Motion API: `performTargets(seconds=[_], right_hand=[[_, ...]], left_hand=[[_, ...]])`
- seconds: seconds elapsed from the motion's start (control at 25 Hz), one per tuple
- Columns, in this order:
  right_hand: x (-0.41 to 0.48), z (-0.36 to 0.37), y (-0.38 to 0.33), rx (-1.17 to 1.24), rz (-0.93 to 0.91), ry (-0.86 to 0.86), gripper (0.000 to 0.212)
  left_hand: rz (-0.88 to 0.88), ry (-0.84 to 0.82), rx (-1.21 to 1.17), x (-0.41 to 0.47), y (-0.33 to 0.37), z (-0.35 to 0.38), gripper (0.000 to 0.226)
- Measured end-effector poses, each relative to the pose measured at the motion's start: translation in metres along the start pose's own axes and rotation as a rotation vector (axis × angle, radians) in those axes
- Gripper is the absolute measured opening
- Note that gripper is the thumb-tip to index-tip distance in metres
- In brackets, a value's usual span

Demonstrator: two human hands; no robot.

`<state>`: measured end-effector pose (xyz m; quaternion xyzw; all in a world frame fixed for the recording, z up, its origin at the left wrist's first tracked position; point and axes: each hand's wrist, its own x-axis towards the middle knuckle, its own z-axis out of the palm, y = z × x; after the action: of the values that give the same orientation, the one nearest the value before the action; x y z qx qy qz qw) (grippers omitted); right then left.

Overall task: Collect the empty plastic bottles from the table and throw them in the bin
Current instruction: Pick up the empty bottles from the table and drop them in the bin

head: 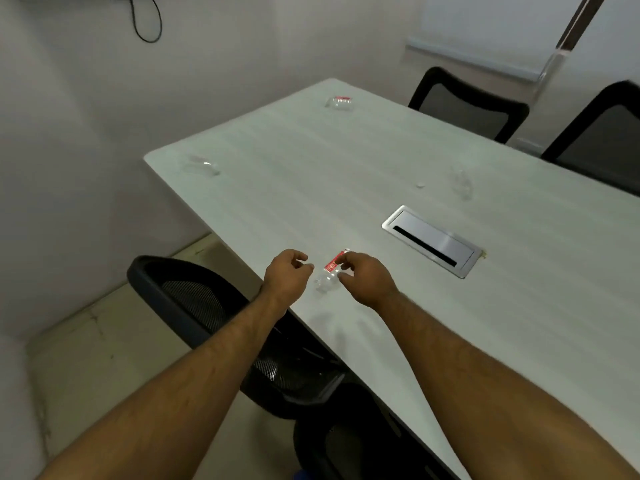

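Near the table's [346, 174] near-left edge, the right hand [363, 278] pinches a red-labelled bottle [329, 275] (clear, lying tilted); the left hand [287, 275] hovers beside it, loosely curled, gripping nothing.

A pale, wood-grained tabletop [346, 161] carries several clear plastic bottles, all lying on their sides. One with a red label [340, 102] lies near the far edge. Another [202, 165] lies close to the left corner. A third, faint and blurred, seems to be a bottle [462, 184] towards the right, with a small white cap [420, 185] just beside it. A metal cable hatch [433, 241] is set flush in the surface. A red-labelled bottle [330, 273] lies near the front edge.
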<state>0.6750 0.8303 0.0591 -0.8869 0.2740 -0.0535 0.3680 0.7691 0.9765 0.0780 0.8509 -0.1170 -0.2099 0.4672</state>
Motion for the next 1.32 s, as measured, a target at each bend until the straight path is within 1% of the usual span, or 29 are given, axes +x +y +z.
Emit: performTargets(seconds=[0.08,0.12,0.2,0.24,0.28,0.36,0.44,0.52,0.56,0.64,0.72,0.84,0.92,1.0,1.04,1.08,1.16,1.2,1.28,1.32], right_hand=[[0.032,0.023,0.014,-0.150,-0.015,-0.006,0.039],[0.044,0.034,0.021,-0.274,-0.046,-0.028,0.045],[0.065,0.053,0.030,-0.551,-0.134,-0.115,0.056],[0.071,0.059,0.031,-0.647,-0.161,-0.161,0.059],[0.074,0.065,0.033,-0.704,-0.169,-0.192,0.059],[0.081,0.072,0.037,-0.699,-0.132,-0.169,0.054],[0.078,0.068,0.039,-0.636,-0.060,-0.074,0.047],[0.066,0.053,0.036,-0.491,0.095,0.090,0.047],[0.057,0.044,0.033,-0.386,0.201,0.179,0.050],[0.035,0.030,0.027,-0.126,0.435,0.319,0.051],[0.012,0.022,0.027,0.110,0.627,0.422,0.046],[-0.018,0.021,0.034,0.383,0.808,0.566,0.034],[-0.039,0.026,0.041,0.498,0.880,0.644,0.029],[-0.057,0.034,0.044,0.564,0.934,0.708,0.033],[-0.067,0.039,0.045,0.589,0.954,0.738,0.036],[-0.074,0.042,0.044,0.611,0.960,0.755,0.038],[-0.088,0.048,0.040,0.641,0.966,0.784,0.039],[-0.095,0.051,0.034,0.654,0.968,0.799,0.040],[-0.105,0.056,0.021,0.661,0.955,0.817,0.041],[-0.111,0.057,0.012,0.671,0.942,0.826,0.039]], left_hand=[[-0.027,-0.012,0.025,0.030,-0.012,0.007,0.025],[-0.036,-0.026,0.033,0.042,-0.017,0.010,0.024],[-0.058,-0.058,0.067,0.063,-0.025,0.016,0.024],[-0.054,-0.078,0.080,0.070,-0.028,0.018,0.024],[-0.045,-0.097,0.087,0.075,-0.031,0.019,0.024],[-0.032,-0.125,0.099,0.089,-0.033,0.021,0.023],[-0.024,-0.139,0.090,0.099,-0.037,0.021,0.022],[-0.007,-0.160,0.079,0.104,-0.036,0.022,0.020],[0.009,-0.186,0.084,0.107,-0.034,0.025,0.019],[0.048,-0.279,0.110,0.107,-0.029,0.038,0.020],[0.131,-0.424,0.169,0.104,-0.024,0.062,0.023],[0.363,-0.624,0.377,0.101,-0.022,0.115,0.039],[0.526,-0.728,0.539,0.096,-0.026,0.149,0.055],[0.651,-0.779,0.686,0.091,-0.031,0.174,0.067],[0.701,-0.798,0.734,0.087,-0.033,0.182,0.068],[0.755,-0.799,0.766,0.085,-0.035,0.187,0.064],[0.860,-0.781,0.812,0.081,-0.036,0.192,0.042],[0.873,-0.779,0.816,0.078,-0.034,0.190,0.032],[0.787,-0.794,0.716,0.070,-0.030,0.177,0.023],[0.705,-0.799,0.599,0.064,-0.025,0.164,0.021]])
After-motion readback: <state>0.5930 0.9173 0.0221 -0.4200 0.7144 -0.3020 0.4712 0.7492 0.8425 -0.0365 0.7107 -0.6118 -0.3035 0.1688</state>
